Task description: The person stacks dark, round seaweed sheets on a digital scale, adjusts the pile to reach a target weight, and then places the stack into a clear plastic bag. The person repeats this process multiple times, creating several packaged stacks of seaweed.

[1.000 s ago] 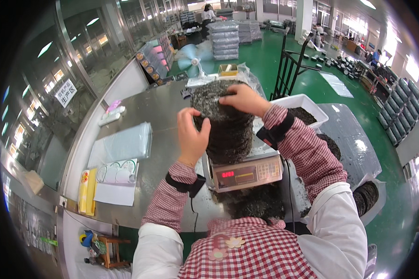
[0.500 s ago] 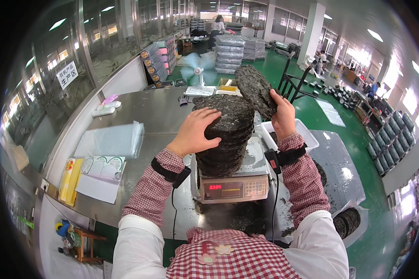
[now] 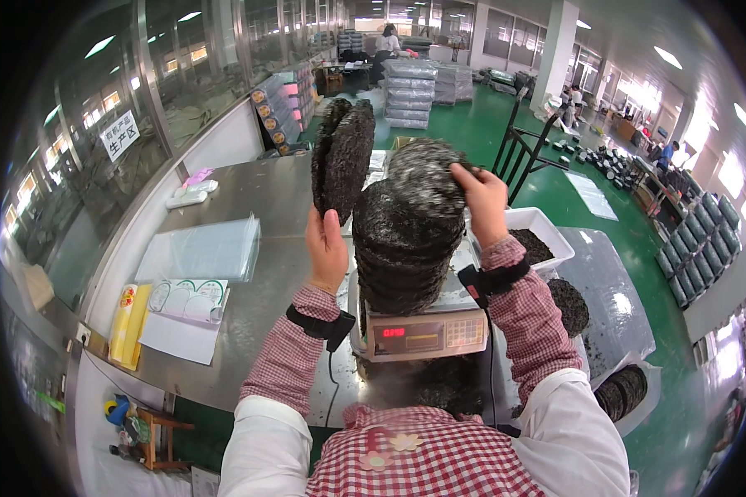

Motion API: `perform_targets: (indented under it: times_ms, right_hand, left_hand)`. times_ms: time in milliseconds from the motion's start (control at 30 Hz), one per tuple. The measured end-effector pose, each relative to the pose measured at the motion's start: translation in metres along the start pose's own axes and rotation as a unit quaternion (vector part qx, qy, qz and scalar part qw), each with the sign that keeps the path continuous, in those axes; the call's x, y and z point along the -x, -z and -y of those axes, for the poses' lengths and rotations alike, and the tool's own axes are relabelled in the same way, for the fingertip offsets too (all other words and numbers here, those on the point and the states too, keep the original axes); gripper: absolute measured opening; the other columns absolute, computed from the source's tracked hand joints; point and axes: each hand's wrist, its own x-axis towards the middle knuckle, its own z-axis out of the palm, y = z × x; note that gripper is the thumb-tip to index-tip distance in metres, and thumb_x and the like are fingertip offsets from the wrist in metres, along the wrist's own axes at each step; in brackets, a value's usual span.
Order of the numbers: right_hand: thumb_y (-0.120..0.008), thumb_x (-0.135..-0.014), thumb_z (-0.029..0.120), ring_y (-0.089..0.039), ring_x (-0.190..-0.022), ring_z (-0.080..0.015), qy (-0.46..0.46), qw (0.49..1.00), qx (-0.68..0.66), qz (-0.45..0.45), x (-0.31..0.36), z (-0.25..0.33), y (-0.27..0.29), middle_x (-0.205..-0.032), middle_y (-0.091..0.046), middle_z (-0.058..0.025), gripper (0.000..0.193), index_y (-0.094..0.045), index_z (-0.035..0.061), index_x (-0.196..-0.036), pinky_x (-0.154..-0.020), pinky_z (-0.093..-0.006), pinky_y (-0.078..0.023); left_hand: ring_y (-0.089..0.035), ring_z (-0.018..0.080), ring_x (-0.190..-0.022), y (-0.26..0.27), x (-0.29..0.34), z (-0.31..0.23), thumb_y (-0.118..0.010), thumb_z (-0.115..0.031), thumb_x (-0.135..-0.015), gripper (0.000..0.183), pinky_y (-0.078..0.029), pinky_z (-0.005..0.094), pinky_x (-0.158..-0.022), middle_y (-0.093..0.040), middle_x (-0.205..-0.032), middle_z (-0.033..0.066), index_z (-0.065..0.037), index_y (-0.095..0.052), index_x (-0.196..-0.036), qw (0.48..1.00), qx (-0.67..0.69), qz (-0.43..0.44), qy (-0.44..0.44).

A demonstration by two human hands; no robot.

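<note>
A person in a white coat over a red checked shirt stands at a steel table (image 3: 249, 207); the head and face lie outside the view, and only the shoulders, forearms and hands show. The landmark is the digital scale (image 3: 423, 331) directly before the person. On its platform rests a tall stack of dark round cakes (image 3: 406, 248), which hides most of the platform, so how the stack is seated cannot be made out.

Left hand (image 3: 326, 248): raised just left of the stack, fingers closed around the lower edge of two or three dark discs (image 3: 342, 157) held upright and on edge above and left of the scale. Their exact number cannot be told, since they overlap.

Right hand (image 3: 482, 199): raised above and right of the stack, fingers curled over the rim of a single tilted disc (image 3: 427, 174) at the stack's top. Motion blur softens the disc, and whether it touches the stack cannot be told.

Right of the scale stands a white tray (image 3: 547, 228) of dark loose material, partly hidden by the right forearm. Further right and nearer the person lie more dark cakes (image 3: 570, 306), cut off by the sleeve.

Left of the scale lie clear plastic sheets (image 3: 199, 248) and a yellow packet (image 3: 128, 323).
</note>
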Motion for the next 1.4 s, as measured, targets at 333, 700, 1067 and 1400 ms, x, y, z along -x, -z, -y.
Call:
perform_targets:
  times_ms: [333,700,1067,1400]
  right_hand:
    - [-0.074,-0.080,0.042,-0.070,-0.072,-0.0332,0.016,0.942,0.324,0.090,0.008,-0.018,-0.032,-0.076,-0.070,-0.0229,0.050,-0.072,-0.0069,-0.088,-0.071,-0.0397,-0.052]
    - [-0.066,-0.085,0.049,-0.048,-0.122,-0.0397,-0.014,0.931,0.361,-0.046,-0.019,-0.073,0.018,-0.121,-0.059,-0.0232,0.055,-0.067,0.0024,-0.114,-0.105,-0.0464,-0.038]
    - [-0.029,-0.100,0.067,-0.056,-0.104,-0.0174,-0.230,0.972,-0.027,0.039,-0.007,-0.057,0.038,-0.115,-0.063,-0.0047,0.075,-0.060,0.0045,-0.128,-0.093,-0.0352,-0.040]
    - [-0.029,-0.101,0.065,-0.059,-0.104,-0.0185,-0.208,0.977,-0.013,-0.055,0.021,-0.098,0.095,-0.114,-0.065,-0.0091,0.074,-0.061,0.0011,-0.122,-0.091,-0.0348,-0.042]
  left_hand:
    - [-0.054,0.0217,-0.118,0.005,0.008,0.017,-0.043,-0.020,-0.106,0.041,-0.041,0.0329,-0.102,-0.055,-0.132,0.0132,0.004,-0.044,-0.139,1.000,-0.008,-0.022,0.005]
    - [-0.065,0.0372,-0.098,0.010,-0.033,0.025,-0.048,-0.026,-0.105,0.038,-0.050,0.0380,-0.088,-0.066,-0.113,0.0211,0.004,-0.059,-0.125,0.963,-0.196,-0.176,-0.062]
    - [-0.056,0.0262,-0.127,-0.005,-0.038,-0.023,-0.065,-0.042,-0.088,0.055,-0.043,0.0424,-0.109,-0.060,-0.135,0.0078,-0.007,-0.061,-0.130,0.734,-0.344,0.401,-0.427]
    - [-0.045,0.0275,-0.136,0.042,0.010,0.031,-0.026,-0.067,-0.100,0.084,-0.030,0.0427,-0.114,-0.051,-0.144,0.0164,0.003,-0.043,-0.143,0.976,-0.019,-0.027,0.217]
